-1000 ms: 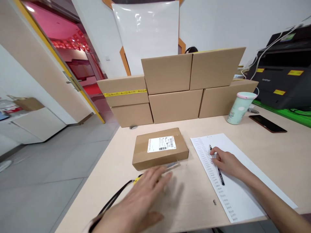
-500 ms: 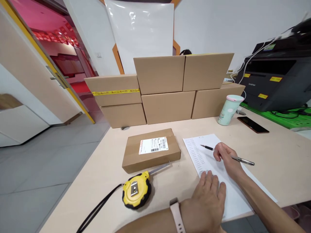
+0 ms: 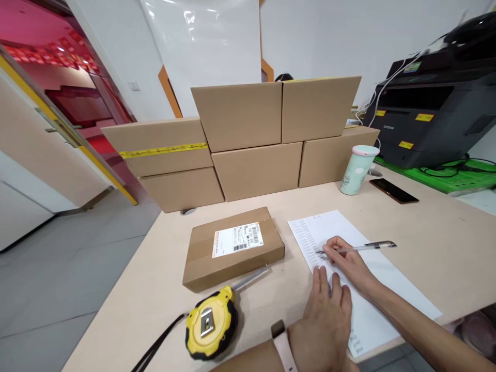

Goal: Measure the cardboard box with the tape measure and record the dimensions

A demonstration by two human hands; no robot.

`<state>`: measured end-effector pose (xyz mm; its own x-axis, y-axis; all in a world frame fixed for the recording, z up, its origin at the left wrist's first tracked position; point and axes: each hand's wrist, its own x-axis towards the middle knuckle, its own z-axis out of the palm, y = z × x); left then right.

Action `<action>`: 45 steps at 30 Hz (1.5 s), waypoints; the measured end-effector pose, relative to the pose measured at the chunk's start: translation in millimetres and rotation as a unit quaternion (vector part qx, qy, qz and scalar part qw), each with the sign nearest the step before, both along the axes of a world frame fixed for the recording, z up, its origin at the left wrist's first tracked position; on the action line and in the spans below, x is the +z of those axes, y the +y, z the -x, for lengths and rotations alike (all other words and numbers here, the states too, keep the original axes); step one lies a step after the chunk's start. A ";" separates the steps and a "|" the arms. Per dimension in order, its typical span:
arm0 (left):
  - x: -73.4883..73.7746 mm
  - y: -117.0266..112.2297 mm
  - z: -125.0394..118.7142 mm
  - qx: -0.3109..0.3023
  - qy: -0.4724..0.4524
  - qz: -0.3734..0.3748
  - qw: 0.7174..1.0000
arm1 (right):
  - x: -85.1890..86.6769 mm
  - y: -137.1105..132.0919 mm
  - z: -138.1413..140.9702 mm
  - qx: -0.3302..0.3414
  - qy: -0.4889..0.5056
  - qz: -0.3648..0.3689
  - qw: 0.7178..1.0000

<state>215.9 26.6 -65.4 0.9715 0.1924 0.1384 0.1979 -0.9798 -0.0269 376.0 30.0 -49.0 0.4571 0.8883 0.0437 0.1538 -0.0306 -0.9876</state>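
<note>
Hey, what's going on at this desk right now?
A person is working over a printed sheet on the desk. The right hand holds a pen with its tip on the sheet, and the left hand lies flat on the same sheet. To the left, a small labelled box lies untouched, with a yellow tape measure in front of it. Plain cartons are stacked behind.
</note>
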 end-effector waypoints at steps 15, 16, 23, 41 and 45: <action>31.7 5.0 5.6 -0.032 0.084 0.018 0.996 | -11.1 -5.9 -6.1 -0.050 -0.147 0.010 0.988; 31.7 4.9 5.3 -0.032 0.085 0.018 0.996 | -11.6 -6.4 -6.1 -0.044 -0.152 0.015 0.987; 39.0 5.8 2.9 -0.021 0.126 0.027 0.991 | -14.5 -5.4 -5.4 -0.016 -0.172 0.038 0.984; 28.9 2.7 6.4 -0.021 0.049 -0.022 0.998 | -14.2 -4.6 -4.3 0.003 -0.168 0.047 0.985; 25.7 2.1 7.1 -0.019 0.033 -0.019 0.999 | -12.9 -4.7 -4.3 -0.007 -0.175 0.043 0.984</action>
